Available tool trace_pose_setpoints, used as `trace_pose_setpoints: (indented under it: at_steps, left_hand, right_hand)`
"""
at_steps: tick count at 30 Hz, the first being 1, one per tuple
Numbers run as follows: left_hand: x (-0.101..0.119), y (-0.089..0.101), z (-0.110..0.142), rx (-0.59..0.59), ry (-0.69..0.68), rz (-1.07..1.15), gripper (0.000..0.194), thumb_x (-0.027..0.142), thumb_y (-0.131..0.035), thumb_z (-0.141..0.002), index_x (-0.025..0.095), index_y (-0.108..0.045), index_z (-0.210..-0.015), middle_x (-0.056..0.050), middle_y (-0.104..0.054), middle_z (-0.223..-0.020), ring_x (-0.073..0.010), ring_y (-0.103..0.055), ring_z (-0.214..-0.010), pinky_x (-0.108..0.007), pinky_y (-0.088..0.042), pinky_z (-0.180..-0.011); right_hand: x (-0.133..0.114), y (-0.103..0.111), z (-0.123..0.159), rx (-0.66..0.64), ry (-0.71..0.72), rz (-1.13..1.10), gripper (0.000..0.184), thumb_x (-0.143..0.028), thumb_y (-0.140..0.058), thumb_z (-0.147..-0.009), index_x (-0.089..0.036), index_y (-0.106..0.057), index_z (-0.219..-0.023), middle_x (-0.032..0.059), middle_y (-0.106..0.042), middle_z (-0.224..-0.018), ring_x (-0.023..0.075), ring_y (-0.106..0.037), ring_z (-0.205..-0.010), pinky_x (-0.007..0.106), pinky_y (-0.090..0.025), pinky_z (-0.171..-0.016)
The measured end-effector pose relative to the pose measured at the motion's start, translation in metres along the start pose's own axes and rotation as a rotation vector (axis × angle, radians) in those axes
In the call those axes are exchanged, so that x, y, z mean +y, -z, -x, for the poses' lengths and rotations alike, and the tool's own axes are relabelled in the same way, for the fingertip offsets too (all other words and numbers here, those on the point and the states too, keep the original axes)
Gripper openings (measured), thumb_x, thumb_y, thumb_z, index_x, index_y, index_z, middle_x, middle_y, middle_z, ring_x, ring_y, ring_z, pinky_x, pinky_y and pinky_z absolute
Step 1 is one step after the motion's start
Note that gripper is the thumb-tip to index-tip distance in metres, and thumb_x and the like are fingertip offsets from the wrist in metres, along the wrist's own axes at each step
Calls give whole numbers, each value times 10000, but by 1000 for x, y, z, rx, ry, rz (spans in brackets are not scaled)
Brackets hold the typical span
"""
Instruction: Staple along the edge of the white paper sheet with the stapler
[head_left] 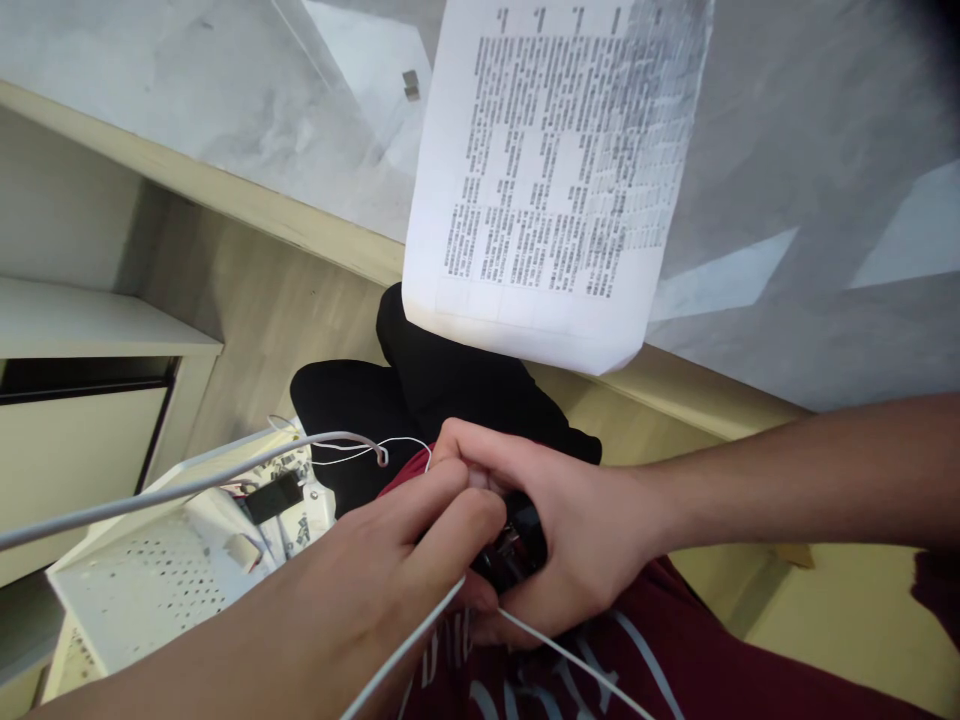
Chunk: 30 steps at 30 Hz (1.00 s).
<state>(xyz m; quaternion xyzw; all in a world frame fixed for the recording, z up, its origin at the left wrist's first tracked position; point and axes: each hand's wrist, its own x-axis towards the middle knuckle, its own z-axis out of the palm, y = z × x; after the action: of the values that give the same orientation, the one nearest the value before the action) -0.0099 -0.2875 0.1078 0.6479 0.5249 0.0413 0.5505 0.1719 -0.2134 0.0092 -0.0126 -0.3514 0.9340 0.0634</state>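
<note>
In front of my lap, both hands meet around a small black shiny object (517,545). My right hand (592,530) is closed around it, with the thumb below and the fingers over the far side. My left hand (405,545) has its fingers curled in against the object; its fingertips are hidden, so what they pinch cannot be made out. A thin white cord (574,660) runs down from between the hands, and another stretch drops past my left hand. Beyond my left knuckles, a thicker white cable (187,487) ends in a small loop.
A printed sheet (525,180) lies on the grey marbled table (187,90), overhanging its edge. To the left stands a white perforated bin (142,590) holding papers and a dark piece. Behind it is a white cabinet (82,430). My black-clad legs (465,370) are under the table edge.
</note>
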Motion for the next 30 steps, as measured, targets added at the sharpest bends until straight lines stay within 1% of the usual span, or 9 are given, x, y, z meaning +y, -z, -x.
trace_pose_setpoints:
  at_steps: [4, 7, 11, 13, 15, 20, 24, 28, 30]
  left_hand:
    - [-2, 1, -1, -23, -20, 20, 279, 112, -557, -811, 264, -501, -1037, 11, -645, -1106, -101, -660, -791, -149, -579, -666]
    - [0, 1, 0, -2, -44, -29, 302, 102, -519, -798, 268, -466, -1045, 18, -632, -1084, -99, -641, -793, -146, -553, -656]
    - [4, 1, 1, 9, -11, -21, 227, 92, -415, -877, 257, -460, -1025, 36, -616, -1119, -65, -627, -773, -123, -527, -669]
    - [3, 0, 0, 2, -29, -30, 233, 98, -392, -885, 260, -467, -1035, 42, -611, -1095, -68, -628, -772, -132, -527, -669]
    - [1, -1, 0, 12, -55, -47, 243, 111, -409, -879, 271, -471, -1052, 41, -612, -1064, -84, -635, -775, -146, -526, -645]
    - [-6, -4, -2, 82, -123, -8, 254, 138, -549, -857, 300, -472, -1037, 21, -628, -993, -118, -607, -676, -190, -468, -469]
    - [-7, -6, -2, 56, -110, 13, 253, 125, -553, -883, 302, -431, -1016, 15, -594, -957, -127, -614, -682, -201, -454, -449]
    - [-5, -7, -2, 53, -121, 2, 293, 74, -532, -853, 289, -415, -1014, 12, -587, -975, -111, -610, -675, -192, -431, -443]
    - [-5, -8, -3, 39, -117, -8, 297, 97, -553, -841, 292, -430, -1028, 9, -590, -973, -121, -606, -685, -199, -454, -461]
  right_hand:
    - [6, 4, 0, -50, 83, -34, 635, -245, -964, -678, -224, -450, -1050, -40, -644, -909, 121, -638, -806, 270, -549, -736]
    - [12, 3, 0, -104, 128, -94, 638, -190, -919, -678, -228, -431, -1087, -33, -635, -912, 120, -613, -769, 238, -528, -646]
    - [13, 0, 2, -83, 105, -98, 481, -85, -723, -760, -231, -408, -1094, -32, -586, -914, 106, -560, -739, 203, -474, -578]
    - [11, -1, 3, -78, 93, -85, 460, -64, -686, -769, -231, -399, -1088, -32, -574, -914, 104, -550, -739, 200, -468, -577]
    - [9, -1, 3, -85, 84, -83, 465, -74, -703, -778, -232, -390, -1084, -36, -573, -907, 99, -544, -724, 199, -468, -575]
    - [8, 0, 3, -89, 54, -99, 484, -70, -727, -759, -228, -396, -1076, -45, -587, -884, 98, -555, -709, 206, -482, -582]
    - [8, -3, 3, -54, 49, -124, 458, -48, -703, -768, -228, -404, -1064, -46, -600, -874, 110, -589, -732, 214, -494, -599]
    - [5, -5, 4, -5, 69, -58, 455, -39, -737, -748, -226, -414, -1008, -54, -595, -855, 103, -590, -741, 204, -482, -613]
    - [2, -6, 5, 9, 55, -33, 457, -33, -735, -740, -227, -417, -1004, -60, -589, -852, 100, -588, -731, 193, -469, -593]
